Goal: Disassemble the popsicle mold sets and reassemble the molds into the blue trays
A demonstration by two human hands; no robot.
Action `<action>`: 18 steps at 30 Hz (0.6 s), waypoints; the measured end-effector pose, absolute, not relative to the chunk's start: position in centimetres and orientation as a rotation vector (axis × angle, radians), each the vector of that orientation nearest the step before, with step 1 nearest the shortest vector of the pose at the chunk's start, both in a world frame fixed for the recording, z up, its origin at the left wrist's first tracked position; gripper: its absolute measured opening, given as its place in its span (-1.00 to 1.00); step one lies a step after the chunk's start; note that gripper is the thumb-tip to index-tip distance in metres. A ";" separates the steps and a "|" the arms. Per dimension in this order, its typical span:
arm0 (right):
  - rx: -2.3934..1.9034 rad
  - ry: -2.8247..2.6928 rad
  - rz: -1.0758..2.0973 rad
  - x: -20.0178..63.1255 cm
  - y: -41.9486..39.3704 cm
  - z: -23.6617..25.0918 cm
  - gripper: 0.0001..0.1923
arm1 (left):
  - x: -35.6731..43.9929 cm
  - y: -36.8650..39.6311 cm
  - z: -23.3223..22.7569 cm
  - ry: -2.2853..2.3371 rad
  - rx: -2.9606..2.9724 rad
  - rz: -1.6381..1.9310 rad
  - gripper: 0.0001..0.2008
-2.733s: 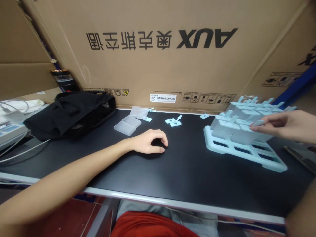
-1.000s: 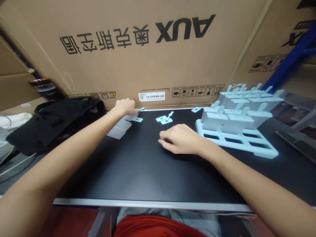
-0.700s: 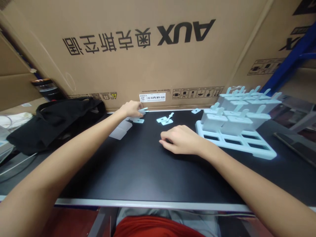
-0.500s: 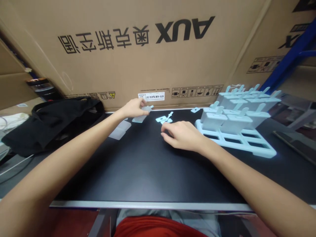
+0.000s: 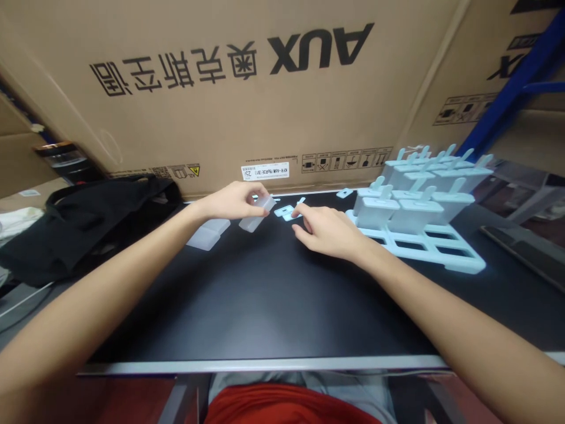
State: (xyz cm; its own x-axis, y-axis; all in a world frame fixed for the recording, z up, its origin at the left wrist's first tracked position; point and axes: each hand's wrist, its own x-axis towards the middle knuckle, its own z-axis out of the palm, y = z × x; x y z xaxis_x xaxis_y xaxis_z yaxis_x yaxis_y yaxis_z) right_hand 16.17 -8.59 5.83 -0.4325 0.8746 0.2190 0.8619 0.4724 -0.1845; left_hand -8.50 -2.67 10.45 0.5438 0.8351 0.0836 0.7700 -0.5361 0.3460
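Observation:
My left hand [image 5: 236, 200] grips a translucent popsicle mould cup [image 5: 255, 219] between thumb and fingers, its lower end tilted toward the black tabletop. Left of it lie more frosted mould cups [image 5: 207, 234], partly behind my forearm. My right hand [image 5: 329, 229] is just above the table, index finger stretched forward and thumb apart, nothing visible between them. At its fingertips are flat light-blue lid pieces [image 5: 283, 210] and a small blue stick; whether the finger touches them I cannot tell. A single blue lid piece [image 5: 345, 193] lies farther back, beyond my right hand.
On the right, a light-blue mould rack [image 5: 461, 259] carries several cups with stick-handled lids [image 5: 417, 215]. A dark flat device [image 5: 521, 253] lies beyond it. A black cloth bag [image 5: 88, 218] sits on the left. A large cardboard box [image 5: 247, 129] walls off the back.
My left hand has drawn the mould cup slightly nearer and turned it; its blue end no longer shows. My right hand's index finger has straightened toward the blue pieces. The view has shifted slightly.

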 end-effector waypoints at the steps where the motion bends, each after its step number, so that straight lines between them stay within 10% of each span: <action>1: -1.472 -2.436 0.072 16.2 -8.6 5.8 -0.72 | -8.6 -3.1 10.2 1.273 2.551 0.411 -0.56; 18: -1.089 -1.973 1.181 15.5 -7.5 4.1 -0.88 | -8.0 -8.7 4.7 0.600 2.843 0.529 -0.56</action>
State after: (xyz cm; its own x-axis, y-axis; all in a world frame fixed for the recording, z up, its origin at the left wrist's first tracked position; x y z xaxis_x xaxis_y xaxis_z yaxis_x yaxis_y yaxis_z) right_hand 15.48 -7.52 4.13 -0.4920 0.8675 0.0730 0.3454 0.2715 -0.8983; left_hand -8.01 -8.69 4.66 0.8546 0.4214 0.3034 0.3543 -0.9004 0.2526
